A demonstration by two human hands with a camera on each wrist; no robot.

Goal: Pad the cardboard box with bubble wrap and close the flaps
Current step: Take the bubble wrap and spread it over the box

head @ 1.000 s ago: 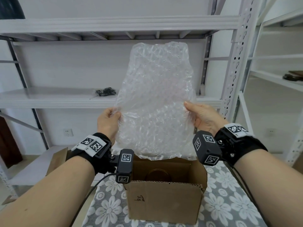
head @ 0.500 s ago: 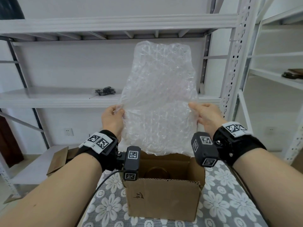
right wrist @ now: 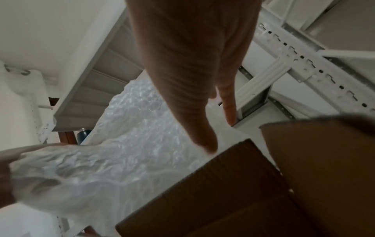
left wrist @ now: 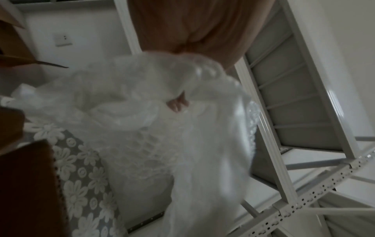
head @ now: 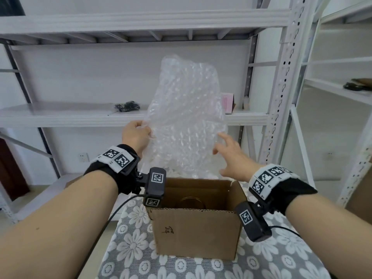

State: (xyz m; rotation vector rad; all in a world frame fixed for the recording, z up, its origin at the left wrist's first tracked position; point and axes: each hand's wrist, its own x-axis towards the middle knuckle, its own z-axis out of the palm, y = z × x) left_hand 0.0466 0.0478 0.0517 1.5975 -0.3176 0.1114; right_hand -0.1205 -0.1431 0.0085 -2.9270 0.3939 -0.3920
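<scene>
A clear sheet of bubble wrap (head: 187, 117) stands upright above the far side of the open cardboard box (head: 197, 232). My left hand (head: 135, 135) pinches the sheet's left edge; in the left wrist view its fingertips (left wrist: 177, 104) poke out of the gathered bubble wrap (left wrist: 152, 128). My right hand (head: 229, 156) hovers by the sheet's right edge with fingers spread and straight, holding nothing. In the right wrist view its fingers (right wrist: 205, 136) point down past the bubble wrap (right wrist: 131, 144) toward a box flap (right wrist: 223, 192). A round object (head: 191, 201) lies inside the box.
The box stands on a grey cloth with white flowers (head: 130, 244). White metal shelving (head: 80, 115) runs behind; on it lie a black item (head: 126, 106) and a pink carton (head: 228, 103). A perforated upright (head: 281, 97) stands at the right. Another cardboard piece (left wrist: 12, 48) lies at left.
My right hand has let go of the sheet's right edge and opened, dropping slightly. The sheet has narrowed, sagged lower and shifted away from me; the left hand keeps its pinch.
</scene>
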